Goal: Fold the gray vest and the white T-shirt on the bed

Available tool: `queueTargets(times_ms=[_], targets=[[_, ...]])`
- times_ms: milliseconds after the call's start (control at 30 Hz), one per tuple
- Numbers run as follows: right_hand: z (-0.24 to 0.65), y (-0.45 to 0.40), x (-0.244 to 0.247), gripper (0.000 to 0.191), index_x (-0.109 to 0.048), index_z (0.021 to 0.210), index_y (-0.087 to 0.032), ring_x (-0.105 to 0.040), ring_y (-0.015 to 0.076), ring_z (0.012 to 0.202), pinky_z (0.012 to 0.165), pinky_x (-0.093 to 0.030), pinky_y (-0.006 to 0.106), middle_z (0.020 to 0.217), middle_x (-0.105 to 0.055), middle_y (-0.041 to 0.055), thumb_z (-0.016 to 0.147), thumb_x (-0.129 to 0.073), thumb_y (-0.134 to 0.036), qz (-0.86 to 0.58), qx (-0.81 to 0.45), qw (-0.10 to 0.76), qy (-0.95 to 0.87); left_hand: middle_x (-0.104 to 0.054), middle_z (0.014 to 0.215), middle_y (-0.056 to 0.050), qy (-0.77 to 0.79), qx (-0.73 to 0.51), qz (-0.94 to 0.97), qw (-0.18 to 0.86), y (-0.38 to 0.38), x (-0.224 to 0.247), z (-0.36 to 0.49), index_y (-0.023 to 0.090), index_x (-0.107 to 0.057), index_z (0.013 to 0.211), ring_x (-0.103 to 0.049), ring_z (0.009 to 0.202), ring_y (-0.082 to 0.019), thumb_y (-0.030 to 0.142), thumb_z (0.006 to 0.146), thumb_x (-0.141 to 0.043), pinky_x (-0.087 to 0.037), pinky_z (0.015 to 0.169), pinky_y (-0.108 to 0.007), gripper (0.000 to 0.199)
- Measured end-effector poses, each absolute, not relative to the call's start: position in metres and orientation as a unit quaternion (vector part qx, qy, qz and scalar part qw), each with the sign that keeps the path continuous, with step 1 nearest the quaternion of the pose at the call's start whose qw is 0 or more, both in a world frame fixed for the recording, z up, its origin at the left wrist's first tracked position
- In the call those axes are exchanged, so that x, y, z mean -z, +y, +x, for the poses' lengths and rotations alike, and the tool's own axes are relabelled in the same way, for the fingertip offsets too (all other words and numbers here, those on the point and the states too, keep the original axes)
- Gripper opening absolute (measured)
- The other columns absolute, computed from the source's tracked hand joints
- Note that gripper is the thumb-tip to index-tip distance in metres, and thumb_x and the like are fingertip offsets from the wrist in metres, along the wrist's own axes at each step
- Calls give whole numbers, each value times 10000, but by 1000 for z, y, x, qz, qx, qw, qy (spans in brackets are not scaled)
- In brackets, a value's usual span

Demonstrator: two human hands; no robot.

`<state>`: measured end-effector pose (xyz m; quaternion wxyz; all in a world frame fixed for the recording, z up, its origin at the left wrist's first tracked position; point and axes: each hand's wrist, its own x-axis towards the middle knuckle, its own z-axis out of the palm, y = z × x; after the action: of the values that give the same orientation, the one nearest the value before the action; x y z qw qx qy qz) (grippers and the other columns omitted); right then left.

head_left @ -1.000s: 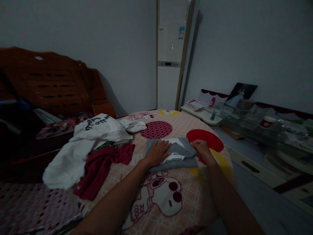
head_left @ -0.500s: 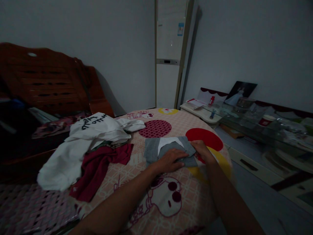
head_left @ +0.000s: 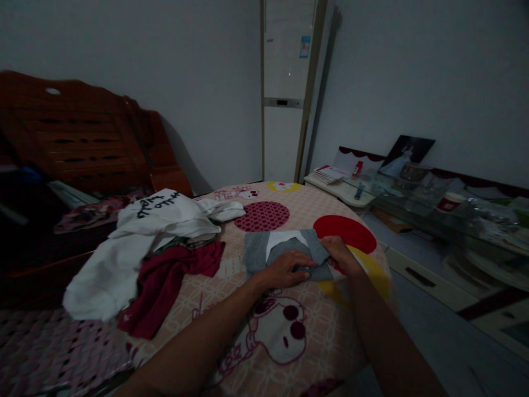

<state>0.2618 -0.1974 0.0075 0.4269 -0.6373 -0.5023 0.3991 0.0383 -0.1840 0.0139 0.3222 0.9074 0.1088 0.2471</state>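
Note:
A folded grey garment with a white patch lies on the patterned tablecloth. My left hand rests palm down on its near side, fingers stretched to the right. At the garment's right edge, my right hand pinches the fabric between thumb and fingers. Left of the garment is a loose pile: a white top with black lettering over a dark red garment. A bit of green cloth shows between those two.
A wooden bench with clothes on it stands at the left, and a woven pink seat is at the lower left. A white cabinet with a glass top, a paper cup and a photo runs along the right.
The fingers of my left hand have curled slightly on the grey garment. My right hand keeps its pinch on the edge, almost in the same place.

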Motion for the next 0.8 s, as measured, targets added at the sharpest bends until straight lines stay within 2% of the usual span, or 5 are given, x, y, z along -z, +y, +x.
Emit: queueTargets(times_ms=[167, 400, 500, 667, 800], targets=[[268, -190, -4, 292, -496, 578, -208, -399, 96, 320, 323, -277, 203, 421, -430, -61, 775, -498, -424, -672, -325, 416, -520, -670, 1181, -94, 95, -251, 906, 328, -183, -14, 38, 214, -659, 1219, -590, 1126, -221, 474, 923, -517, -400, 1027, -368, 419], [282, -176, -3, 285, -484, 448, -188, -473, 127, 529, 520, -310, 245, 488, -508, 5, 727, -491, -246, -733, -76, 339, -585, -650, 1240, -102, 111, -210, 932, 273, -182, -11, 39, 206, -633, 1255, -575, 1160, -241, 429, 907, -544, -383, 1045, -396, 423], [283, -174, 0, 278, -536, 485, -177, -483, 131, 539, 532, -300, 252, 519, -551, 16, 747, -488, -256, -742, -69, 311, -590, -628, 1286, -95, 121, -196, 941, 247, -184, -9, 40, 229, -595, 1304, -557, 1194, -247, 427, 899, -560, -367, 1060, -406, 452], [277, -170, 5, 380, -564, 518, -183, -502, 139, 548, 539, -316, 251, 525, -567, 16, 807, -504, -423, -734, -81, 346, -579, -626, 1291, -102, 112, -192, 945, 241, -184, -10, 39, 214, -607, 1289, -557, 1198, -244, 444, 900, -559, -367, 1059, -391, 454], [274, -165, 6, 210, -606, 574, -188, -566, 161, 623, 588, -379, 249, 604, -639, 23, 725, -611, -335, -709, -108, 377, -586, -633, 1282, -93, 116, -199, 942, 243, -184, -9, 39, 229, -615, 1277, -560, 1195, -251, 466, 894, -561, -371, 1054, -398, 453]])
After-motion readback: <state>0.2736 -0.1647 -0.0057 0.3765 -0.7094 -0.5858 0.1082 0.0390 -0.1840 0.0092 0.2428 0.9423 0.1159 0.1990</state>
